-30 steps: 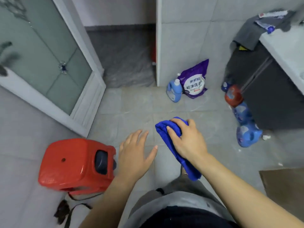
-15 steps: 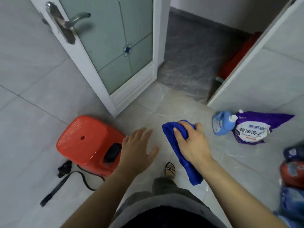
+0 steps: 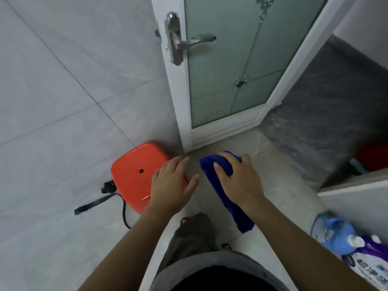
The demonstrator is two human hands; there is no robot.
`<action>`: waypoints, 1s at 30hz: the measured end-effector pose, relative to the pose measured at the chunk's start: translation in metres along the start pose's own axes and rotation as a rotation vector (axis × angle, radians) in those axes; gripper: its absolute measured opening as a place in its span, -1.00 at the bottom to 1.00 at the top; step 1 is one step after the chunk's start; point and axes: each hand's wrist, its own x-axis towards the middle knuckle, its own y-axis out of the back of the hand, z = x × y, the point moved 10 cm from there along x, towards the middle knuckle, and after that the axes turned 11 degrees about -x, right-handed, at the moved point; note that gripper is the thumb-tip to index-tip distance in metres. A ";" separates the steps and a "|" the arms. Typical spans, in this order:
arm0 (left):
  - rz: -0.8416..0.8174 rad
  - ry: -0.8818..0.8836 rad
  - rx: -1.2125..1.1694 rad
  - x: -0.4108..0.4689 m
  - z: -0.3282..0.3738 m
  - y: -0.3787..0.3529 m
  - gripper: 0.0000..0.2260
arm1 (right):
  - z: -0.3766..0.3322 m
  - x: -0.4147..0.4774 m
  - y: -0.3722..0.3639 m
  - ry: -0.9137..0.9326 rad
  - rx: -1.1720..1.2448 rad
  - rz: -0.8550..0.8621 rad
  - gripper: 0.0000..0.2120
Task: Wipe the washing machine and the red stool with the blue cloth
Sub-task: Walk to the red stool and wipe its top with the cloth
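Head view: the right hand is clenched around the folded blue microfibre cloth, held in the air. Left hand, fingers spread and empty, hovers over the glossy red plastic stool standing on the grey tiled floor beside the frosted-glass door.

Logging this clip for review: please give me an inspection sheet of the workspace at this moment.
Surface: grey tiled floor, bare in most places.
Job's things: red stool upright by the door; blue cloth bunched and hanging; washing machine not in view.
Clutter: blue detergent bottle and purple refill pouch at lower right.
Grippers: left hand open above the stool's edge; right hand closed on the cloth.
Cables: black strap on the floor beside the stool.
Surroundings: frosted glass door with metal lever handle.
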 end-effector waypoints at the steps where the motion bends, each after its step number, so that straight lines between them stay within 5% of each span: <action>1: 0.010 0.010 -0.004 0.008 -0.005 0.008 -0.37 | -0.012 0.012 0.002 0.027 -0.008 0.005 -0.57; 10: 0.298 0.283 -0.080 0.018 -0.089 0.080 -0.40 | -0.134 0.093 -0.025 0.307 -0.036 -0.096 -0.62; 17: 0.510 0.704 -0.127 -0.044 -0.152 0.095 -0.35 | -0.246 0.100 -0.093 0.674 -0.131 -0.354 -0.62; 25: 0.754 1.139 -0.213 -0.054 -0.144 0.075 -0.35 | -0.304 0.104 -0.122 1.098 -0.157 -0.650 -0.63; 30: 0.830 1.295 -0.258 -0.040 -0.135 0.064 -0.35 | -0.307 0.139 -0.137 1.184 -0.194 -0.708 -0.62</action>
